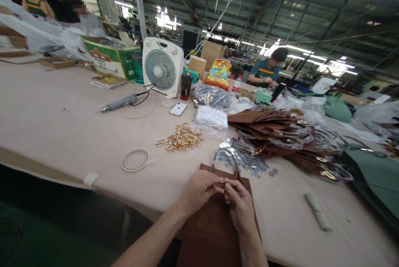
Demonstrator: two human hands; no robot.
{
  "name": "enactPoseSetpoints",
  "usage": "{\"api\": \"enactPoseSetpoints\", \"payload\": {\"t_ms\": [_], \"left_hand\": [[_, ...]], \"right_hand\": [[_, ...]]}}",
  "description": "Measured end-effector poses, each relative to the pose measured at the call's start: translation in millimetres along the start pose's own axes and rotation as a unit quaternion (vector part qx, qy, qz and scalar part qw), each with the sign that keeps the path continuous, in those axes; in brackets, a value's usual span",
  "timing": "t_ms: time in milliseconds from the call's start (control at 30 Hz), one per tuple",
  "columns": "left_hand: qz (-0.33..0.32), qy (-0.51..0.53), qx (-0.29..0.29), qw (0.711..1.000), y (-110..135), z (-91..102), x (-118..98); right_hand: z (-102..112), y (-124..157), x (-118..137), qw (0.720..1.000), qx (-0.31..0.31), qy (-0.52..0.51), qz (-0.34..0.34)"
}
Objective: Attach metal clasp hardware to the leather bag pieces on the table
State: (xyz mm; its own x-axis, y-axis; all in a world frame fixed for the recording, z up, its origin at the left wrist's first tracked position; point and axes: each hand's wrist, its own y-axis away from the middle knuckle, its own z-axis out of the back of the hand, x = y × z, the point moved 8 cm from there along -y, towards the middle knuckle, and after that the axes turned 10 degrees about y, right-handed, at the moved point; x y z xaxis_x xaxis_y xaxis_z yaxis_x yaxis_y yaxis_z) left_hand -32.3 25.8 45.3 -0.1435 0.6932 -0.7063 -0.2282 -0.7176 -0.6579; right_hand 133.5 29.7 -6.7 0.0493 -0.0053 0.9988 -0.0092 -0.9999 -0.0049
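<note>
A brown bag panel [215,225] with a plastic-wrapped handle [225,150] lies over the table's front edge, beneath both hands. My left hand [199,188] and my right hand [238,200] meet above its upper part. Pinched between their fingertips is a small metal fitting [224,182], mostly covered by the fingers, so its exact shape is hidden. Behind them lies a heap of gold metal clasps [182,137]. Many flat silver metal plates [246,157] are spread just beyond the handle.
Brown bag pieces [280,134] are stacked at the right, near a green bag [370,175]. A tape roll [135,160], an electric screwdriver [118,103], a phone [178,109] and a white fan [162,67] occupy the left and back. A grey roll [318,213] lies right. Co-workers sit beyond.
</note>
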Motion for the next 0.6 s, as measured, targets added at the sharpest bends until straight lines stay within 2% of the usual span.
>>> {"api": "enactPoseSetpoints", "payload": {"t_ms": [200, 300, 367, 467, 533, 600], "left_hand": [[-0.009, -0.007, -0.003, 1.0, -0.8, -0.4, -2.1], [0.021, -0.001, 0.001, 1.0, 0.0, -1.2, 2.4], [0.076, 0.012, -0.015, 0.997, 1.5, 1.7, 11.2], [0.16, 0.044, -0.065, 0.984, 4.9, 9.5, 24.4], [0.19, 0.067, -0.092, 0.975, 5.9, 12.9, 28.2], [0.207, 0.091, -0.118, 0.967, 6.9, 16.1, 30.0]], "right_hand": [[-1.9, -0.5, -0.9, 1.0, 0.01, -0.017, -0.004], [-1.4, -1.3, 2.1, 0.999, -0.014, -0.029, 0.013], [7.9, -0.8, 7.0, 0.995, -0.071, -0.049, 0.041], [40.8, 7.7, 13.1, 0.971, -0.211, -0.065, 0.09], [67.4, 17.8, 13.1, 0.949, -0.297, -0.036, 0.102], [89.4, 25.0, 10.0, 0.936, -0.34, 0.021, 0.088]]}}
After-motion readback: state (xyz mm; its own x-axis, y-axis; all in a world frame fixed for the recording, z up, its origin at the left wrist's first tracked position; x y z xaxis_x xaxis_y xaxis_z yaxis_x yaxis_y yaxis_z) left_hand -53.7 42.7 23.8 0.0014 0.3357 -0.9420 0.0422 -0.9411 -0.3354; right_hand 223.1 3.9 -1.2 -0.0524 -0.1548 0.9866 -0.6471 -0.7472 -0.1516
